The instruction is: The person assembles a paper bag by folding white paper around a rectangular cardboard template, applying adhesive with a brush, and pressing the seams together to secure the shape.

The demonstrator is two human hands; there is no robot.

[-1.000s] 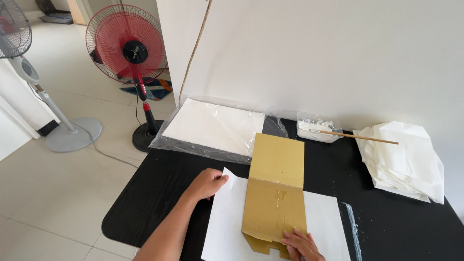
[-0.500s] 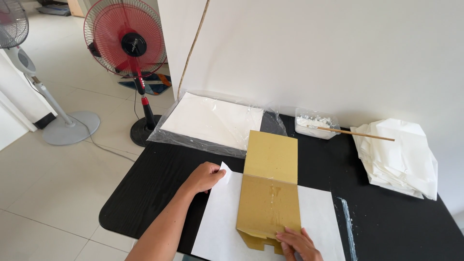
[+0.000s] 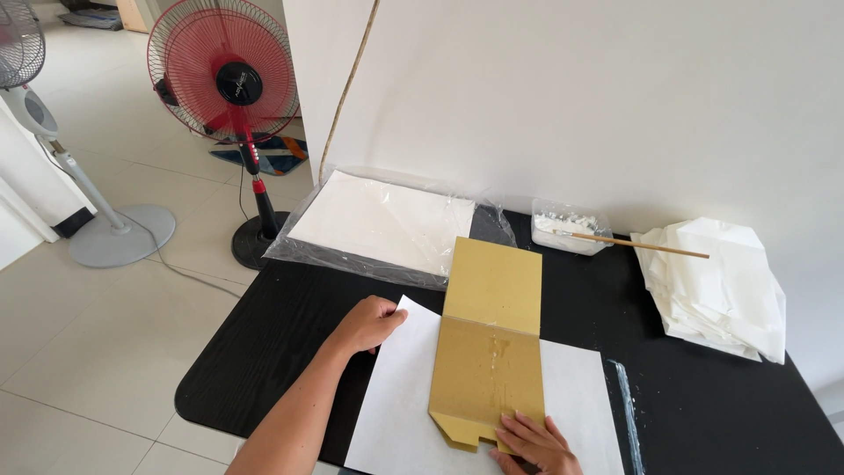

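Cardboard (image 3: 489, 356), gold & creased, lies on white sheet (image 3: 404, 396) betw. both hands: right hand (image 3: 536, 444) flat-open, pressing its near edge, left hand (image 3: 369, 324) loosely curled, pinning sheet's far-left corner, prob. to stop sliding on black table (image 3: 264, 352).
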